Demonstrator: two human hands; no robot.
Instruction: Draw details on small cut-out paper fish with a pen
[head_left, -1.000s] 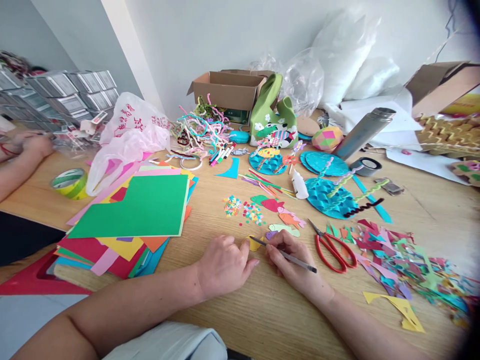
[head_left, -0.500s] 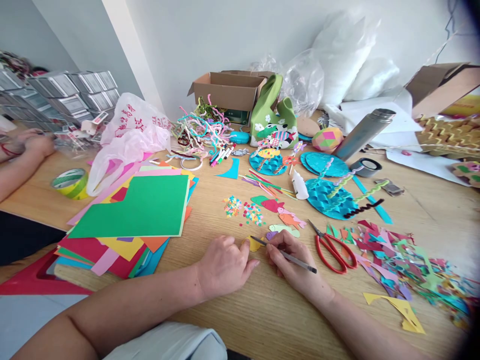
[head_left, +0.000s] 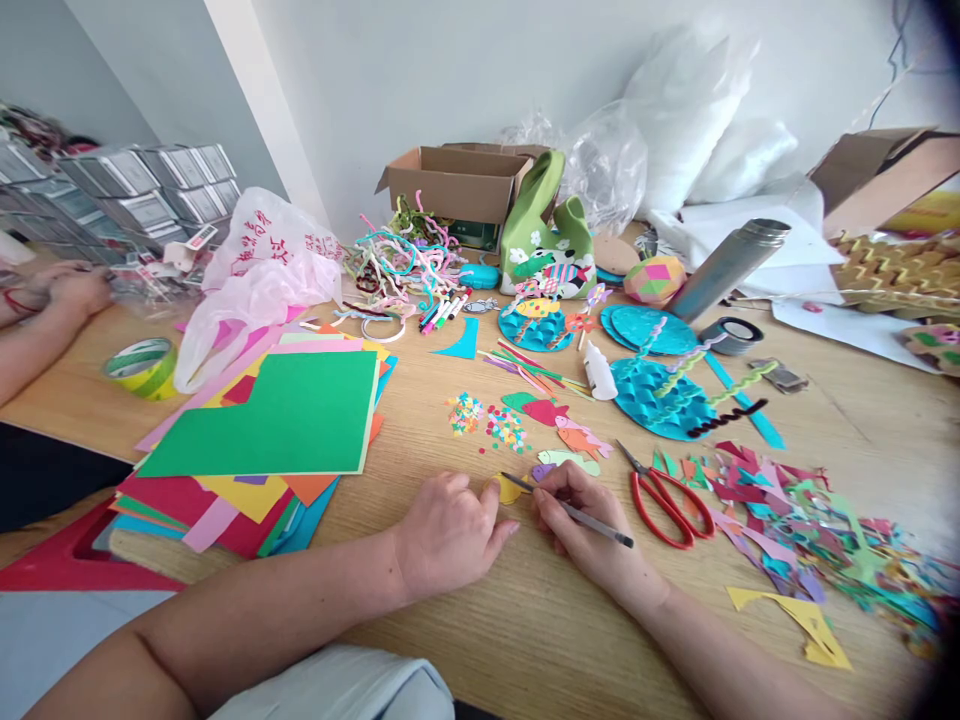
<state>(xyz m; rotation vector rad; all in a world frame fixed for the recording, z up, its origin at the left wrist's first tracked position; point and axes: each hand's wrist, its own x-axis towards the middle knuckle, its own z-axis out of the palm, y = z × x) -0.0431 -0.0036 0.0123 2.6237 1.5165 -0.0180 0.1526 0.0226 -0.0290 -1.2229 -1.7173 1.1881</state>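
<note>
My right hand [head_left: 581, 515] grips a slim pen [head_left: 592, 522] between thumb and fingers, its tip on a small yellow paper fish [head_left: 511, 488]. My left hand [head_left: 454, 528] rests on the table with curled fingers, a fingertip holding down the left edge of that fish; its thumb sticks out to the right. Part of the yellow piece is hidden by the hands. Just beyond lie paper fish in green, red, pink, orange and purple, such as the red fish [head_left: 544, 410]. Red-handled scissors [head_left: 664, 500] lie open to the right of my right hand.
Coloured paper sheets [head_left: 315, 410] are stacked at left, near yellow tape [head_left: 141, 368]. Paper scraps [head_left: 810, 530] spread across the right. Confetti [head_left: 506, 427], a glue bottle [head_left: 598, 370] and blue discs [head_left: 660, 397] lie ahead. Another person's hands [head_left: 79, 288] are at far left.
</note>
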